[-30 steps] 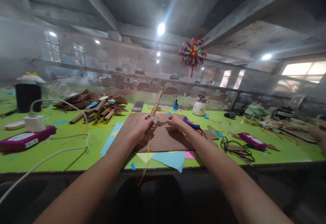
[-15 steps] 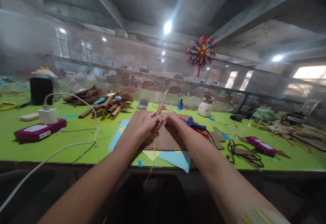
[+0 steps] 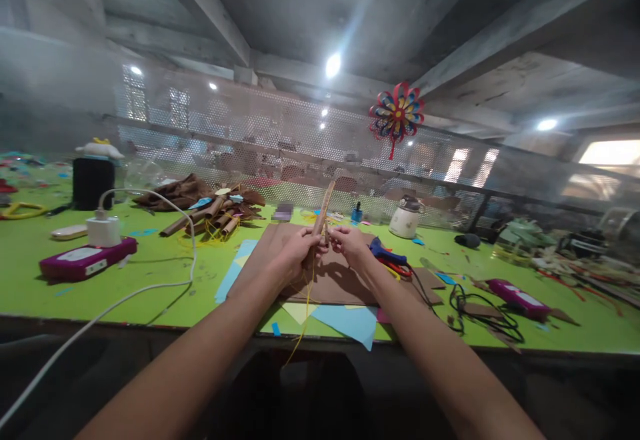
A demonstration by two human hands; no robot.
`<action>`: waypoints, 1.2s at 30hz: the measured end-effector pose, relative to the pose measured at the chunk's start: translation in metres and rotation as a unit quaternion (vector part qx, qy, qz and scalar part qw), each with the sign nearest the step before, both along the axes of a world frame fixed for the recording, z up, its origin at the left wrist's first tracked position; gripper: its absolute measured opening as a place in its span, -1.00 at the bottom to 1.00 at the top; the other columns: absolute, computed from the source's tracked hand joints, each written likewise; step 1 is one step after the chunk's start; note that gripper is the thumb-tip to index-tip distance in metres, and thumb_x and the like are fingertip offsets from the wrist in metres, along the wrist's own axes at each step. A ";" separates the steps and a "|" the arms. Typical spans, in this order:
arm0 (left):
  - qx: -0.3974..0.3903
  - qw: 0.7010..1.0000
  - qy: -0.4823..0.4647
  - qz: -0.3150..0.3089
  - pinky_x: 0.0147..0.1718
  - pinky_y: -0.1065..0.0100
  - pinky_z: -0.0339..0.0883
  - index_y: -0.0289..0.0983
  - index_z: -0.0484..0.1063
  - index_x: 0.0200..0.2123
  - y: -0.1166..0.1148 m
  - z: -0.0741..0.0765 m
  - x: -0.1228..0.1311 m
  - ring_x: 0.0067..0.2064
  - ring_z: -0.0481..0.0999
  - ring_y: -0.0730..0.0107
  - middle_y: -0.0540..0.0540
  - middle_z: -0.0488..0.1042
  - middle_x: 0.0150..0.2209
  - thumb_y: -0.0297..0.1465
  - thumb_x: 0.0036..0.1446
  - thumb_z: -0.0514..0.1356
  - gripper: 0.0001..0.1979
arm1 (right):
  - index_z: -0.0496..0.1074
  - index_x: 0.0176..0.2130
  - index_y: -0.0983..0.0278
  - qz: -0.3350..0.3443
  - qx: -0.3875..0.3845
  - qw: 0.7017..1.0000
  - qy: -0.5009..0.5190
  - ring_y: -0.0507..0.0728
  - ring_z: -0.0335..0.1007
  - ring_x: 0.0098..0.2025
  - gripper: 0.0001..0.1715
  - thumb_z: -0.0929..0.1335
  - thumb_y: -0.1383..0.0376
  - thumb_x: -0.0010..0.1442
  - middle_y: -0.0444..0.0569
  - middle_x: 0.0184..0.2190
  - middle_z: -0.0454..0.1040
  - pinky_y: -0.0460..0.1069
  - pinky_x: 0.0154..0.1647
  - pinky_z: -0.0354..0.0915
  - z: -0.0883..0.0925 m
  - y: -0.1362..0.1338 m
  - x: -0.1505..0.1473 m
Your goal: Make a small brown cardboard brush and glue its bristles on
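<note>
My left hand (image 3: 301,251) is closed around a narrow brown roll or folded strip (image 3: 327,201) that points up and away from me. A thin yellow string (image 3: 309,307) hangs from below this hand down over the table's front edge. Close to the strip, my right hand (image 3: 350,243) has its fingers pinched together beside the left fingertips. What lies in that pinch is too small to make out. Both hands are above a brown cardboard sheet (image 3: 345,287). Blue-handled scissors or pliers (image 3: 389,253) lie just right of my right hand.
Light blue paper (image 3: 350,322) pokes out under the cardboard. Brown rolls with yellow string (image 3: 215,217) are heaped at back left. A purple power strip (image 3: 85,260) with a white cable stands left; black cable (image 3: 493,313) coils at right. A white jug (image 3: 405,219) stands behind.
My right hand has turned from a curled position into a fingertip pinch near the strip. The strip stands slightly more upright in my left hand. The whole view has shifted a little.
</note>
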State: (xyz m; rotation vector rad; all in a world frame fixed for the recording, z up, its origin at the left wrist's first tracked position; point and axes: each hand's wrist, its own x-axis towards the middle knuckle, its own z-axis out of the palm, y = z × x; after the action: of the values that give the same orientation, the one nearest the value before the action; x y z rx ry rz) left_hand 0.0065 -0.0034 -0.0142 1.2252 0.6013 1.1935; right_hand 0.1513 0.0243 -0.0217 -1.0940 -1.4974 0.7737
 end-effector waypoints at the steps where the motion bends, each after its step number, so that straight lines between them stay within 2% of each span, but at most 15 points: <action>1: 0.001 1.000 0.008 0.009 -0.59 0.52 0.21 -0.33 0.37 -0.35 0.001 -0.001 0.000 -0.55 0.38 0.54 -0.05 0.43 -0.51 -0.51 -0.07 0.23 -0.85 | 0.31 -0.55 0.31 0.008 0.006 1.000 0.024 -0.08 0.07 -0.66 -0.68 0.33 0.09 -0.09 -0.19 -0.68 0.24 -0.13 -0.65 0.06 0.000 -0.002 -0.002; 4: -0.010 0.999 0.024 0.032 -0.62 0.54 0.17 -0.31 0.38 -0.34 0.003 -0.001 -0.002 -0.55 0.36 0.56 -0.04 0.44 -0.50 -0.54 -0.10 0.23 -0.82 | 0.35 -0.54 0.31 0.035 0.012 0.995 0.098 -0.07 0.06 -0.66 -0.69 0.37 0.10 -0.14 -0.20 -0.69 0.24 -0.12 -0.65 0.03 0.002 -0.007 -0.009; 6: -0.021 0.999 0.021 0.019 -0.61 0.54 0.17 -0.30 0.38 -0.32 0.003 -0.001 -0.003 -0.55 0.36 0.56 -0.03 0.45 -0.49 -0.53 -0.09 0.24 -0.81 | 0.36 -0.55 0.32 0.044 0.013 0.990 0.136 -0.07 0.06 -0.66 -0.72 0.39 0.13 -0.15 -0.20 -0.69 0.25 -0.12 -0.64 0.02 0.003 -0.008 -0.012; 8: -0.022 1.000 0.013 0.006 -0.62 0.55 0.16 -0.29 0.38 -0.30 0.001 0.000 -0.003 -0.57 0.34 0.59 0.00 0.43 -0.50 -0.54 -0.12 0.25 -0.76 | 0.36 -0.56 0.31 0.040 0.016 0.988 0.150 -0.07 0.07 -0.66 -0.73 0.39 0.15 -0.14 -0.21 -0.69 0.26 -0.12 -0.64 0.02 0.002 -0.009 -0.015; 12: -0.007 1.000 0.006 0.022 -0.61 0.54 0.16 -0.28 0.36 -0.27 -0.001 -0.002 -0.003 -0.57 0.34 0.58 0.03 0.42 -0.52 -0.60 -0.19 0.26 -0.67 | 0.36 -0.56 0.31 0.041 0.027 0.986 0.161 -0.07 0.06 -0.67 -0.77 0.40 0.19 -0.13 -0.23 -0.71 0.24 -0.13 -0.65 0.00 -0.001 -0.010 -0.019; 14: -0.004 1.000 0.000 0.024 -0.56 0.51 0.22 -0.29 0.35 -0.26 0.000 -0.003 -0.003 -0.52 0.40 0.53 -0.01 0.45 -0.47 -0.59 -0.19 0.26 -0.66 | 0.37 -0.55 0.32 0.071 0.013 0.983 0.167 -0.08 0.06 -0.66 -0.78 0.40 0.19 -0.11 -0.23 -0.70 0.25 -0.13 -0.64 0.00 0.000 -0.013 -0.017; 16: 0.000 1.000 -0.002 0.019 -0.52 0.48 0.26 -0.29 0.35 -0.24 0.001 -0.004 -0.004 -0.48 0.43 0.49 -0.05 0.47 -0.42 -0.59 -0.18 0.26 -0.65 | 0.41 -0.49 0.32 0.132 -0.021 0.978 0.159 -0.09 0.09 -0.64 -0.77 0.41 0.19 -0.11 -0.21 -0.65 0.30 -0.14 -0.62 0.01 0.005 -0.017 -0.014; 19: 0.018 1.000 -0.004 0.010 -0.52 0.49 0.25 -0.29 0.35 -0.23 0.002 -0.005 -0.004 -0.49 0.41 0.51 -0.03 0.46 -0.42 -0.60 -0.17 0.23 -0.64 | 0.46 -0.42 0.34 0.196 -0.047 0.972 0.117 -0.09 0.14 -0.60 -0.74 0.43 0.21 -0.13 -0.15 -0.58 0.38 -0.14 -0.58 0.04 0.012 -0.022 -0.008; 25: 0.035 0.999 0.033 0.006 -0.58 0.53 0.12 -0.27 0.37 -0.25 -0.006 -0.002 -0.003 -0.56 0.29 0.61 0.04 0.39 -0.49 -0.61 -0.18 0.21 -0.67 | 0.41 -0.58 0.35 0.164 -0.002 0.985 0.056 -0.07 0.13 -0.64 -0.79 0.45 0.25 -0.16 -0.19 -0.69 0.30 -0.12 -0.59 0.07 0.012 -0.021 0.002; 31: 0.011 0.999 0.041 -0.016 -0.57 0.51 0.12 -0.27 0.38 -0.28 -0.013 0.005 -0.001 -0.53 0.29 0.57 0.00 0.36 -0.50 -0.41 -0.07 0.24 -0.79 | 0.45 -0.48 0.32 0.102 0.064 0.985 0.125 -0.02 0.21 -0.61 -0.75 0.45 0.18 -0.12 -0.15 -0.64 0.38 -0.09 -0.54 0.17 0.010 -0.017 0.013; 36: 0.013 0.999 0.042 -0.028 -0.55 0.46 0.15 -0.25 0.37 -0.33 -0.016 0.008 -0.001 -0.51 0.28 0.51 0.00 0.35 -0.52 -0.31 0.00 0.19 -0.84 | 0.44 -0.47 0.32 0.061 0.119 0.984 0.118 -0.01 0.23 -0.62 -0.74 0.45 0.16 -0.09 -0.15 -0.66 0.37 -0.09 -0.56 0.18 0.015 -0.019 0.021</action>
State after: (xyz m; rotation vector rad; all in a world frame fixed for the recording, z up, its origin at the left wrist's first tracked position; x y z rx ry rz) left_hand 0.0057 -0.0189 -0.0064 1.3120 0.6109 1.1105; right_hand 0.1724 0.0051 -0.0069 -0.7103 -1.4209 0.7586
